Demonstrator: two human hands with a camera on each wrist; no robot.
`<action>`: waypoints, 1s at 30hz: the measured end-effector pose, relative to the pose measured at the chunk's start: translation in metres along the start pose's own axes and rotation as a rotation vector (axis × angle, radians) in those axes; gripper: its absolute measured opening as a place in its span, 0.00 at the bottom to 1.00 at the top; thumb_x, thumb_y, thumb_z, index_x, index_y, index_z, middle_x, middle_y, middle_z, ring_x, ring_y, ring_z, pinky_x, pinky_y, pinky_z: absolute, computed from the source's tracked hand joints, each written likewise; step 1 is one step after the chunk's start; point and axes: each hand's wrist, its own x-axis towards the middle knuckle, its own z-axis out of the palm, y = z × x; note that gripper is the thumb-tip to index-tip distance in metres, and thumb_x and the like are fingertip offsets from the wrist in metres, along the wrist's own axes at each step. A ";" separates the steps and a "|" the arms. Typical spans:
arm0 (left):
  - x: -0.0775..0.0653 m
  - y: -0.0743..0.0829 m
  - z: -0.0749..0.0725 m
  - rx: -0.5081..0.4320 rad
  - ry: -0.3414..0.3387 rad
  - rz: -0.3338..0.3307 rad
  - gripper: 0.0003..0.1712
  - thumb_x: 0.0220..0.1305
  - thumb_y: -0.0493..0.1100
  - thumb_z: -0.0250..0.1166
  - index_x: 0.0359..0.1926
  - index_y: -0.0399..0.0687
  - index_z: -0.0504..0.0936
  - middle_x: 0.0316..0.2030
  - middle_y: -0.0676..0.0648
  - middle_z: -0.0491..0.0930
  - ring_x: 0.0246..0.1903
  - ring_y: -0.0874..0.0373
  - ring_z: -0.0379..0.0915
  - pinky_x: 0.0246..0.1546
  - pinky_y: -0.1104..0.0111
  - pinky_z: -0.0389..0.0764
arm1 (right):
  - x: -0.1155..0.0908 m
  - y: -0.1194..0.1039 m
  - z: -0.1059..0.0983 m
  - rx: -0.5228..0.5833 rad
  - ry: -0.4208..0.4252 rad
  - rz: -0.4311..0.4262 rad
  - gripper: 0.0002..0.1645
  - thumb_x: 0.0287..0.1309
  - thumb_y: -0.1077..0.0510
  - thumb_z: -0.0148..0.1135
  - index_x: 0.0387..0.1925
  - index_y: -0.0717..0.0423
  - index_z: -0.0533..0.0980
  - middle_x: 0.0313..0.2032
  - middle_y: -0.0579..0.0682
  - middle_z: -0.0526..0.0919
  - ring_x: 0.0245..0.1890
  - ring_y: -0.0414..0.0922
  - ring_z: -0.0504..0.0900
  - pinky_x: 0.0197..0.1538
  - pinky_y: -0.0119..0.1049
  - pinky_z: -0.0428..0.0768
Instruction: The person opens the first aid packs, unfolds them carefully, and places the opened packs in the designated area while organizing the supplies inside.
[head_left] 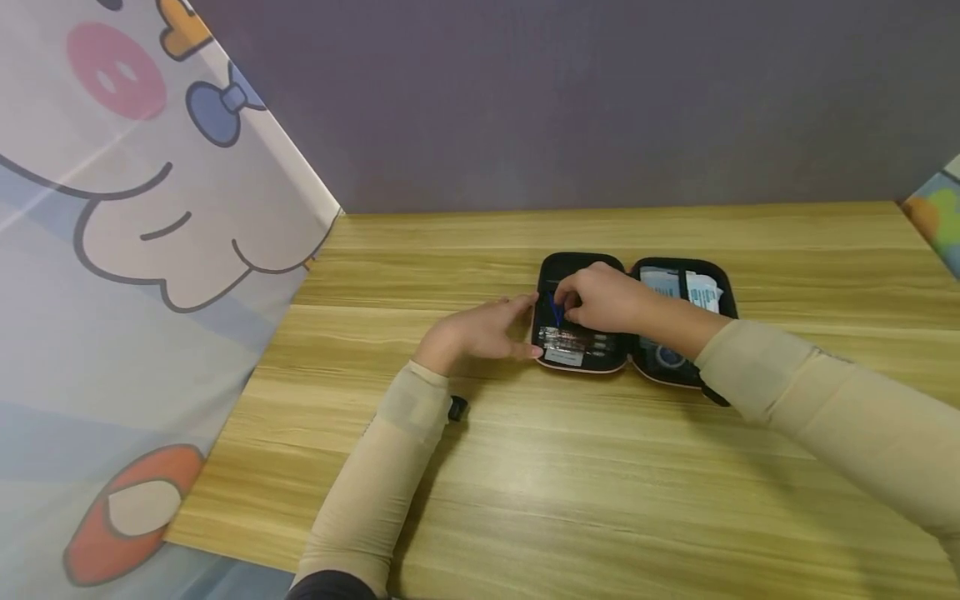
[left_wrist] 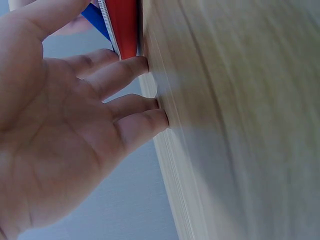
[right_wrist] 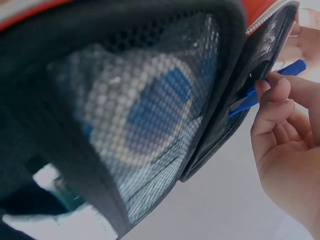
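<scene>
An unzipped first-aid case, black inside and red outside, lies spread flat like a book on the table. In its left half, my right hand pinches blue plastic tweezers between thumb and fingertips. The right wrist view shows the tweezers against the black lining, one end in the pocket area. My left hand rests beside the case's left edge, thumb and fingers spread and touching it. Below the tweezers, clear packets sit in the left half.
The case's right half holds white and blue packets under straps, and a mesh pocket with a round blue-and-white roll. A small black object lies by my left wrist. A grey wall stands behind the wooden table.
</scene>
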 end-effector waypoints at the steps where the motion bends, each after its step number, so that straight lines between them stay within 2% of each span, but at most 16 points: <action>1: 0.000 0.000 0.000 -0.002 0.000 0.000 0.59 0.72 0.66 0.66 0.88 0.60 0.39 0.86 0.47 0.49 0.87 0.41 0.37 0.86 0.44 0.48 | -0.001 0.001 0.000 -0.011 0.012 -0.004 0.14 0.71 0.62 0.66 0.55 0.61 0.85 0.45 0.55 0.92 0.45 0.51 0.90 0.50 0.49 0.89; 4: 0.001 0.000 0.001 -0.002 0.000 0.001 0.59 0.72 0.66 0.66 0.88 0.59 0.40 0.86 0.47 0.50 0.87 0.41 0.37 0.86 0.44 0.48 | -0.007 0.003 0.000 -0.054 0.078 -0.034 0.11 0.70 0.60 0.69 0.51 0.58 0.87 0.43 0.54 0.92 0.40 0.49 0.90 0.46 0.47 0.89; 9: 0.002 0.001 0.001 -0.004 -0.004 0.003 0.59 0.72 0.66 0.67 0.88 0.60 0.40 0.87 0.46 0.49 0.87 0.42 0.37 0.86 0.44 0.49 | -0.025 0.002 -0.007 -0.167 0.298 -0.115 0.10 0.69 0.54 0.71 0.46 0.57 0.87 0.43 0.53 0.90 0.31 0.46 0.87 0.32 0.43 0.85; 11: 0.002 0.001 0.001 -0.004 -0.005 0.002 0.59 0.71 0.66 0.67 0.88 0.61 0.40 0.86 0.46 0.49 0.87 0.42 0.36 0.86 0.45 0.49 | -0.031 0.001 -0.012 -0.188 0.365 -0.119 0.11 0.70 0.53 0.71 0.44 0.57 0.85 0.44 0.54 0.88 0.29 0.45 0.84 0.29 0.42 0.82; 13: 0.001 0.002 0.000 -0.004 -0.001 0.003 0.59 0.71 0.66 0.67 0.88 0.61 0.40 0.86 0.46 0.49 0.87 0.42 0.36 0.85 0.44 0.49 | -0.033 0.001 -0.016 -0.187 0.384 -0.099 0.11 0.71 0.53 0.70 0.43 0.57 0.81 0.45 0.54 0.85 0.27 0.45 0.80 0.28 0.41 0.79; 17: 0.001 0.002 -0.001 -0.007 0.004 -0.001 0.59 0.71 0.66 0.67 0.88 0.61 0.40 0.86 0.47 0.50 0.87 0.42 0.36 0.85 0.44 0.49 | -0.031 0.004 -0.020 -0.169 0.298 -0.034 0.10 0.74 0.55 0.65 0.48 0.58 0.78 0.37 0.53 0.85 0.23 0.45 0.75 0.28 0.41 0.74; 21: 0.000 0.002 -0.001 -0.014 0.001 -0.011 0.59 0.71 0.66 0.67 0.88 0.62 0.40 0.86 0.46 0.50 0.87 0.41 0.36 0.85 0.43 0.48 | -0.026 0.008 -0.015 -0.201 0.159 -0.005 0.17 0.74 0.53 0.65 0.57 0.58 0.78 0.32 0.52 0.88 0.22 0.42 0.79 0.26 0.40 0.78; 25: 0.000 0.002 -0.001 -0.022 0.009 -0.009 0.59 0.71 0.66 0.68 0.88 0.62 0.40 0.86 0.46 0.51 0.86 0.41 0.36 0.85 0.42 0.49 | -0.021 0.009 -0.007 -0.235 0.085 0.011 0.20 0.72 0.51 0.68 0.56 0.59 0.81 0.34 0.52 0.90 0.24 0.41 0.82 0.27 0.40 0.81; 30: 0.001 0.002 0.000 -0.030 0.007 -0.014 0.60 0.71 0.65 0.68 0.88 0.62 0.40 0.86 0.46 0.50 0.87 0.41 0.36 0.85 0.43 0.49 | -0.014 0.006 0.003 -0.254 0.060 0.058 0.18 0.71 0.49 0.69 0.51 0.58 0.85 0.42 0.54 0.90 0.30 0.45 0.85 0.32 0.43 0.85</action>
